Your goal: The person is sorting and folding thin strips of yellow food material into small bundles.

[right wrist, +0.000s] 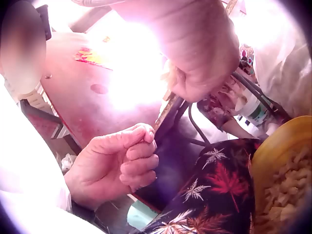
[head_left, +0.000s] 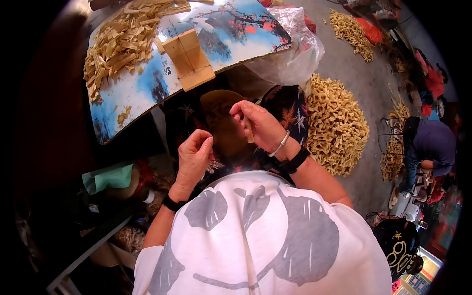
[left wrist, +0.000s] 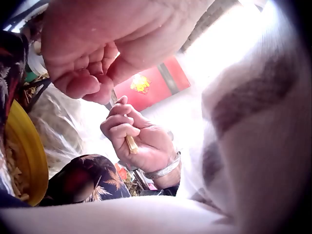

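A white shirt point(head_left: 246, 236) fills the bottom centre; above it the right hand point(head_left: 259, 125) grips a pale strip point(left wrist: 131, 145), clear of the left hand point(head_left: 193, 156), curled left of centre. Only the head view shows the wooden stand point(head_left: 189, 58), upper left of centre.

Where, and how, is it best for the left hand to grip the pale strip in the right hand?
Probably pinch the pale strip by its bare end, the left hand coming from the left: that end juts out of the curled right hand, which covers the adjoining part.
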`<move>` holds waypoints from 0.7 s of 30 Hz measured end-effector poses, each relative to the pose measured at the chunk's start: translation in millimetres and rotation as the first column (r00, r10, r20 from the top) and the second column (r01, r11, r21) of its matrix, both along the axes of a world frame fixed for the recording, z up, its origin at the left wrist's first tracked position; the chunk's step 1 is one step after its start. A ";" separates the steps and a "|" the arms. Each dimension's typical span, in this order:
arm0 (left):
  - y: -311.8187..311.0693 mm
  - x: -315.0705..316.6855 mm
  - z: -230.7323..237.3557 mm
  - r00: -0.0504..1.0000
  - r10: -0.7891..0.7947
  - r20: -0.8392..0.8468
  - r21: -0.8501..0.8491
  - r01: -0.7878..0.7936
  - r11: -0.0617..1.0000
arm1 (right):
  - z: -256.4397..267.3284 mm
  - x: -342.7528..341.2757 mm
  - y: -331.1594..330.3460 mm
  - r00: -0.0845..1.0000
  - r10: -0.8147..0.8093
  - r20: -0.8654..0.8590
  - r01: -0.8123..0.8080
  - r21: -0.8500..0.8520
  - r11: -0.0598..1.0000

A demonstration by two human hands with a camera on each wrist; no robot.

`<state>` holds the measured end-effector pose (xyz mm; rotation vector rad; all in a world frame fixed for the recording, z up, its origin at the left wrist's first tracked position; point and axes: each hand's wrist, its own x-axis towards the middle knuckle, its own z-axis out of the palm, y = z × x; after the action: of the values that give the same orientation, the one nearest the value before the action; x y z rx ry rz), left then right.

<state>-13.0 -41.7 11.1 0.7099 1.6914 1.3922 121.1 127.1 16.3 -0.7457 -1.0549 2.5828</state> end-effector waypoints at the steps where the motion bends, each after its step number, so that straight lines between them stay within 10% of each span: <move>1: -1.0 -0.1 -1.1 1.000 -0.002 0.005 0.003 0.002 1.000 | 2.3 -1.2 -1.6 0.999 -0.001 0.040 0.000 0.022 1.000; 21: 34.9 5.0 14.8 0.975 -0.177 0.137 0.175 0.152 0.973 | 16.0 -34.5 -0.2 0.938 -0.264 -0.224 0.248 -0.101 0.964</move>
<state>-8.0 -6.8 25.9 0.7962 1.3799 1.4396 86.5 126.9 32.4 -0.5331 -0.7442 2.4193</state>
